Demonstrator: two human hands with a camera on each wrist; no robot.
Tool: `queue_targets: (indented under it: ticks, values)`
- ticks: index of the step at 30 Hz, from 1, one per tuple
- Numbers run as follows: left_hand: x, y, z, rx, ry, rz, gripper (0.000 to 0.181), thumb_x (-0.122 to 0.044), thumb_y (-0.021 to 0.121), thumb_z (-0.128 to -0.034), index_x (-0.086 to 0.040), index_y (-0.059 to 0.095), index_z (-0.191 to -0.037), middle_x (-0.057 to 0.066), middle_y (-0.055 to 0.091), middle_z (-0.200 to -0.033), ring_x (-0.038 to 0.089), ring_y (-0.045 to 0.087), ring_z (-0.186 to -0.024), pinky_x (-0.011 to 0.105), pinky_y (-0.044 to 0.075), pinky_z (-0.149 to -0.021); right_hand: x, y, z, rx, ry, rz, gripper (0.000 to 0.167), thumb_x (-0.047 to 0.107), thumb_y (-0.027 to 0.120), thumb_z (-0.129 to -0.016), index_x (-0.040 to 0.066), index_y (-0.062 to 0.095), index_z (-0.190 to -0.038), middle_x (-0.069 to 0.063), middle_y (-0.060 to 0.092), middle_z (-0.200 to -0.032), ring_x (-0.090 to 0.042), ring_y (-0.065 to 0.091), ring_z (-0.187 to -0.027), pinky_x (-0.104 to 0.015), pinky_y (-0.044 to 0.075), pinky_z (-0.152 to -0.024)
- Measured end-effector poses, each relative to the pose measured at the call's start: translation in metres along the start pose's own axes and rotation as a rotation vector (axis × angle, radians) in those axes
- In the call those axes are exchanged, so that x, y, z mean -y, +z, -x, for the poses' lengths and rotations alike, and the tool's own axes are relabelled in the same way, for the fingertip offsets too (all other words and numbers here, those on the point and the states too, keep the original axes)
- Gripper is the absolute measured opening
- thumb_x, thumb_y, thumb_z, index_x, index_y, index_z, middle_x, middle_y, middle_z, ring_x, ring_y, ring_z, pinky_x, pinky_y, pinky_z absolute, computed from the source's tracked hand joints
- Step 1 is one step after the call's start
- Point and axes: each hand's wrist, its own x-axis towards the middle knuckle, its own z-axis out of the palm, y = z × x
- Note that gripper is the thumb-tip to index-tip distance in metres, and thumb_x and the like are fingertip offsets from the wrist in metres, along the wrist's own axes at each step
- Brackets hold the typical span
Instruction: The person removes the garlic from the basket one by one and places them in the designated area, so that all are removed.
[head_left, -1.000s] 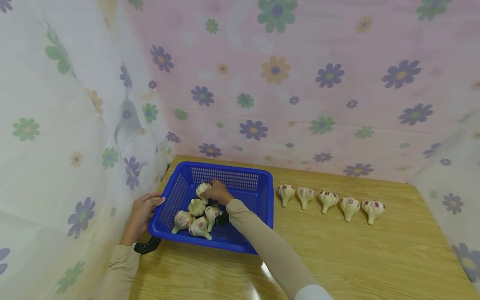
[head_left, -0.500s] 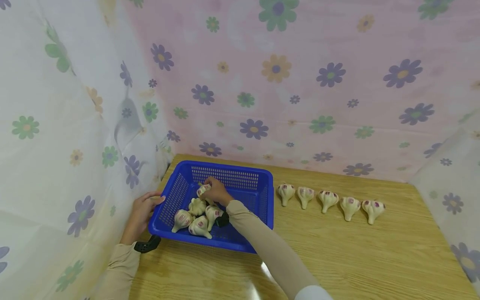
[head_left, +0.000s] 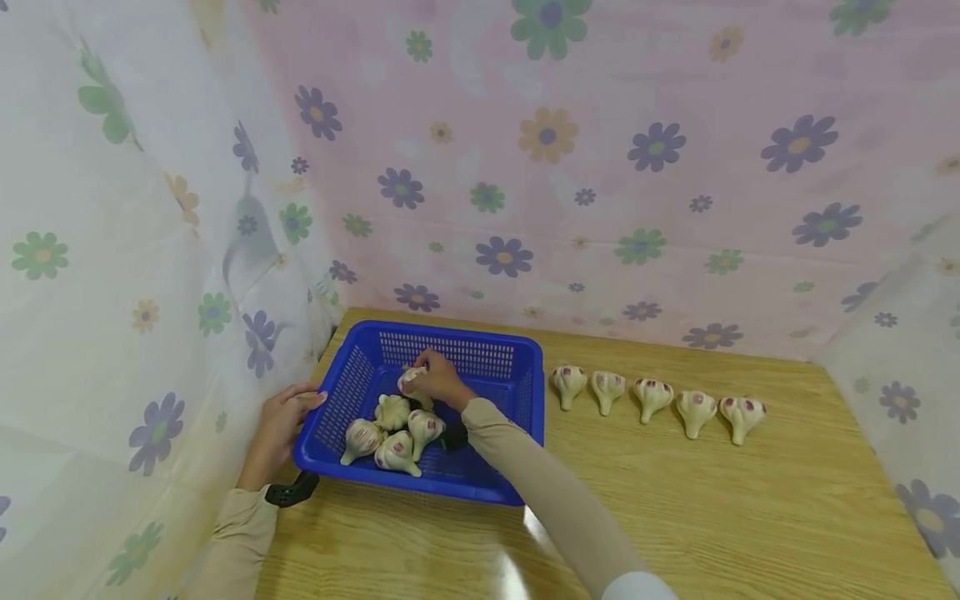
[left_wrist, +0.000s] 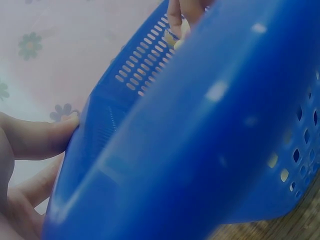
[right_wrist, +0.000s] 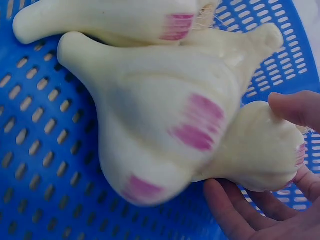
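Observation:
A blue slotted basket (head_left: 480,492) stands on the wooden table with several garlic bulbs (head_left: 394,452) grouped in its left half. My left hand (head_left: 281,429) grips the basket's left rim, its thumb on the edge in the left wrist view. Inside the basket, my right hand (head_left: 444,382) holds a garlic bulb (head_left: 412,382) near the back. The right wrist view shows my right hand (right_wrist: 275,200) with thumb and fingers around that bulb (right_wrist: 260,145), beside a larger-looking bulb with purple patches (right_wrist: 165,115).
To the right of the basket, several garlic bulbs (head_left: 654,398) lie in a row on the wooden table (head_left: 675,500), stems toward the front. A pink flowered sheet (head_left: 600,208) hangs behind, and a white flowered sheet (head_left: 112,333) on the left.
The bulb at my right hand has turned and shifted slightly to the right within the basket. My left hand keeps its hold on the rim.

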Motion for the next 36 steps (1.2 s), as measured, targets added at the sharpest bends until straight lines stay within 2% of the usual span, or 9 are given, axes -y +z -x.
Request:
queue_targets:
  ticks: [2, 9, 13, 18, 24, 29, 36]
  values:
    - [0.000, 0.000, 0.000, 0.001, 0.002, -0.002, 0.048, -0.018, 0.061, -0.0917, -0.002, 0.043, -0.134, -0.001, 0.067, -0.087, 0.016, 0.066, -0.076, 0.033, 0.054, -0.066, 0.002, -0.005, 0.002, 0.001, -0.005, -0.007, 0.036, 0.014, 0.078, -0.074, 0.008, 0.051, -0.097, -0.008, 0.054, -0.092, -0.021, 0.052, -0.075, -0.032, 0.045, -0.058]
    - [-0.002, 0.000, 0.000, -0.010, 0.002, -0.011, 0.048, -0.018, 0.062, -0.0912, -0.001, 0.044, -0.132, -0.002, 0.067, -0.084, 0.015, 0.066, -0.075, 0.033, 0.054, -0.064, 0.019, -0.025, 0.012, 0.046, 0.026, -0.137, 0.038, 0.013, 0.077, -0.076, 0.007, 0.051, -0.103, -0.011, 0.058, -0.093, -0.022, 0.059, -0.075, -0.045, 0.053, -0.064]
    - [-0.002, -0.001, 0.001, -0.011, 0.007, -0.024, 0.047, -0.018, 0.062, -0.0917, -0.002, 0.044, -0.132, -0.003, 0.067, -0.083, 0.014, 0.066, -0.073, 0.033, 0.054, -0.063, 0.031, -0.034, 0.018, 0.063, -0.005, -0.121, 0.040, 0.016, 0.076, -0.077, 0.009, 0.051, -0.106, -0.010, 0.059, -0.092, -0.022, 0.059, -0.073, -0.046, 0.053, -0.064]
    - [-0.004, -0.002, 0.001, -0.019, -0.001, -0.014, 0.049, -0.019, 0.063, -0.0907, -0.002, 0.044, -0.132, -0.003, 0.067, -0.084, 0.014, 0.066, -0.074, 0.033, 0.054, -0.064, 0.043, -0.046, 0.029, 0.102, -0.050, -0.118, 0.040, 0.017, 0.075, -0.078, 0.009, 0.050, -0.108, -0.010, 0.060, -0.094, -0.021, 0.057, -0.071, -0.043, 0.051, -0.061]
    - [-0.003, -0.003, 0.001, -0.015, 0.008, -0.027, 0.049, -0.020, 0.062, -0.0914, -0.002, 0.043, -0.133, -0.004, 0.067, -0.084, 0.013, 0.066, -0.074, 0.033, 0.054, -0.065, 0.051, -0.059, 0.042, 0.138, -0.065, -0.117, 0.039, 0.019, 0.076, -0.079, 0.011, 0.051, -0.108, -0.009, 0.056, -0.101, -0.019, 0.054, -0.074, -0.037, 0.049, -0.059]
    - [-0.003, -0.002, 0.003, 0.001, 0.009, -0.032, 0.049, -0.019, 0.061, -0.0922, -0.002, 0.042, -0.134, -0.005, 0.066, -0.085, 0.013, 0.066, -0.075, 0.033, 0.054, -0.065, 0.050, -0.066, 0.053, 0.146, -0.085, -0.098, 0.039, 0.019, 0.077, -0.079, 0.011, 0.052, -0.108, -0.010, 0.054, -0.104, -0.019, 0.053, -0.075, -0.034, 0.048, -0.057]
    - [-0.002, 0.001, 0.002, -0.010, -0.002, -0.018, 0.050, -0.020, 0.062, -0.0915, -0.002, 0.042, -0.134, -0.003, 0.066, -0.086, 0.015, 0.066, -0.076, 0.033, 0.054, -0.066, 0.046, -0.074, 0.066, 0.147, -0.109, -0.053, 0.040, 0.020, 0.078, -0.078, 0.013, 0.053, -0.108, -0.010, 0.054, -0.103, -0.020, 0.055, -0.077, -0.032, 0.050, -0.057]
